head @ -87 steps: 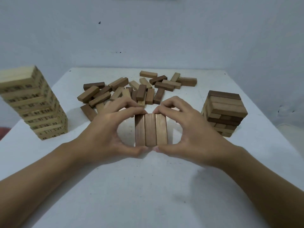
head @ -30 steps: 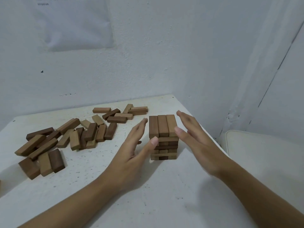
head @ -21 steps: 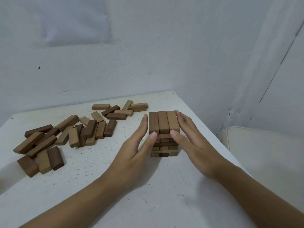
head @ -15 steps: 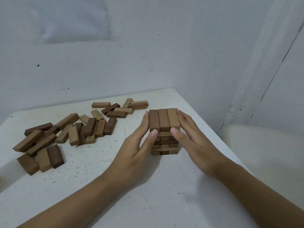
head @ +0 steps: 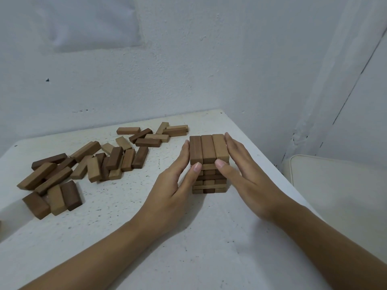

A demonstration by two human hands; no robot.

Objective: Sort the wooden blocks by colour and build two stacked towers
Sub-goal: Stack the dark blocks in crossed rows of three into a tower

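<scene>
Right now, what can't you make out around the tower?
Head view only.
Tower side faces: covered by the left hand and right hand pressed flat against them.
Tower back: faces away from the camera.
Loose blocks: lower ones buried under others, so no sure count.
Wall paper: cut off by the top edge, too blurred to read.

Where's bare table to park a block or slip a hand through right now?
Free: the near table between the two forearms, in front of the tower; the strip between the loose blocks and the left hand; the near-left corner below those blocks. Crowded: the far left, and both tower sides, where the left and right hand press flat.
</scene>
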